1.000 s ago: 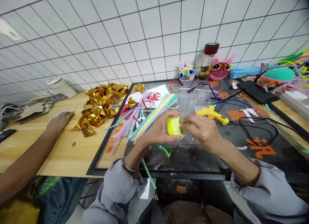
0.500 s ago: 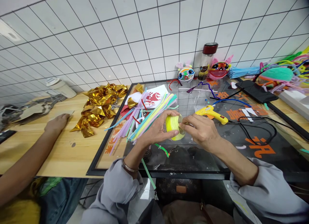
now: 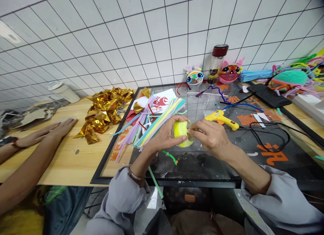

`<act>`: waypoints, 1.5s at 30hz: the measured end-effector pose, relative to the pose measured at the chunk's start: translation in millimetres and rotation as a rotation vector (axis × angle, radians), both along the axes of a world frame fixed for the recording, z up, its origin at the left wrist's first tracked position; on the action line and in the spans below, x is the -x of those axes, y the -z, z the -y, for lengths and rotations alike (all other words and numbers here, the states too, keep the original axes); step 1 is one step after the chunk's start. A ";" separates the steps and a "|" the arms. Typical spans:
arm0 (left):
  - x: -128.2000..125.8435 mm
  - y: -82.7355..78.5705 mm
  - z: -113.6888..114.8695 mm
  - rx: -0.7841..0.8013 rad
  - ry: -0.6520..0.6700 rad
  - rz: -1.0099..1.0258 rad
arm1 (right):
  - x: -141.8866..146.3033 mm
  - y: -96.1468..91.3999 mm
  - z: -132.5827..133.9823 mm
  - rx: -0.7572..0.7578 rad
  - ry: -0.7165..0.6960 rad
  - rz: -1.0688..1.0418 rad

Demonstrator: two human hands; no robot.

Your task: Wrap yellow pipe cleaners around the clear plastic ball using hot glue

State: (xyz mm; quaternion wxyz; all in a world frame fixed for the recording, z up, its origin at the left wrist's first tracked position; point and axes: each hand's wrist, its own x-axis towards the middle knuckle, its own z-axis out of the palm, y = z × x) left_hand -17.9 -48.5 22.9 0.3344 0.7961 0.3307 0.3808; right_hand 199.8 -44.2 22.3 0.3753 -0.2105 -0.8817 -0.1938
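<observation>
My left hand (image 3: 167, 135) is curled around a short clear cylinder wrapped in bright yellow strands (image 3: 181, 132), thumb in front and fingers behind. Against the cylinder's right rim, my right hand (image 3: 209, 135) is closed in a pinch; what lies between its fingertips is hidden. Just behind the right hand is a yellow hot glue gun (image 3: 222, 120). A loose bundle of pastel pipe cleaners (image 3: 157, 123) spreads to the left of the cylinder. On the dark mat below lies a short green pipe cleaner (image 3: 170, 156).
Two decorated animal-face crafts (image 3: 194, 76) and a dark-lidded bottle (image 3: 215, 64) stand by the tiled wall. Gold foil pieces (image 3: 103, 108) are heaped at left, near a co-worker's hands (image 3: 54, 130). A phone (image 3: 269, 95) and black cable (image 3: 288, 137) are at right.
The co-worker's second hand has come in from the left and rests beside the first. My hands and the yellow-wrapped cylinder stay almost still.
</observation>
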 end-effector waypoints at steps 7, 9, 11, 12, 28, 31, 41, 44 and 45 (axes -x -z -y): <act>-2.6 1.1 2.3 0.053 -0.032 0.053 | 2.3 -0.9 2.3 -0.013 0.016 -0.002; -4.3 2.6 2.5 0.055 -0.050 0.070 | 2.1 -1.1 2.8 -0.015 0.022 0.006; -5.9 3.9 2.5 0.052 -0.074 0.075 | 1.5 -1.3 3.2 -0.009 0.028 0.018; -6.6 4.4 2.5 0.050 -0.086 0.073 | 1.2 -1.4 3.4 -0.005 0.028 0.022; -10.6 7.8 -1.4 0.006 -0.166 0.044 | 2.4 -0.6 5.1 -0.014 0.034 0.028; -10.7 8.4 -1.1 -0.001 -0.161 0.057 | 2.3 -0.8 5.2 -0.027 0.047 0.038; -16.8 8.5 0.3 0.001 -0.200 0.096 | 3.4 -1.9 6.4 -0.040 0.045 0.042; -17.4 7.6 0.9 0.009 -0.208 0.092 | 3.4 -2.1 6.5 -0.039 0.048 0.043; -17.5 7.2 1.1 0.011 -0.210 0.091 | 3.5 -2.1 6.5 -0.042 0.051 0.043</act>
